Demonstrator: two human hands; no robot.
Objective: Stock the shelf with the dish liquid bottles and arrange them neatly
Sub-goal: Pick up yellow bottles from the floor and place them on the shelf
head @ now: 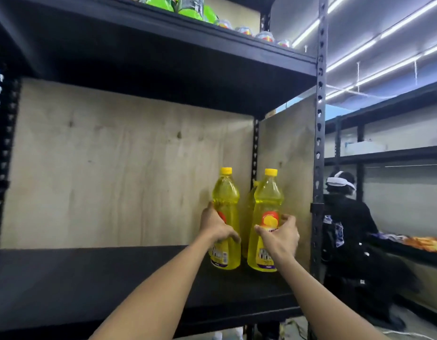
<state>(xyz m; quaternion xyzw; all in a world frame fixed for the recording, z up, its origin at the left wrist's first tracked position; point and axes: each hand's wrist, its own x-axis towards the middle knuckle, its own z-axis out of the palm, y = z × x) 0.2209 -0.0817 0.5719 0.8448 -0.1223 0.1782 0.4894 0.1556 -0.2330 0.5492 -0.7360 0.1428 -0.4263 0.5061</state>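
Two yellow dish liquid bottles with yellow caps stand upright near the right end of the black shelf [90, 278]. My left hand [216, 225] is wrapped around the middle of the left bottle [226, 200]. My right hand [280, 235] grips the label area of the right bottle [267, 200]. A third yellow bottle [248, 204] shows between them, farther back by the plywood corner, mostly hidden. Both held bottles rest with their bases on the shelf board.
A plywood back panel [114, 168] and side panel [286, 148] close the bay. The shelf above [163, 45] carries green packs and small cups. A perforated upright post [319, 143] bounds the right side. A person in black [347, 229] crouches at the neighbouring rack.
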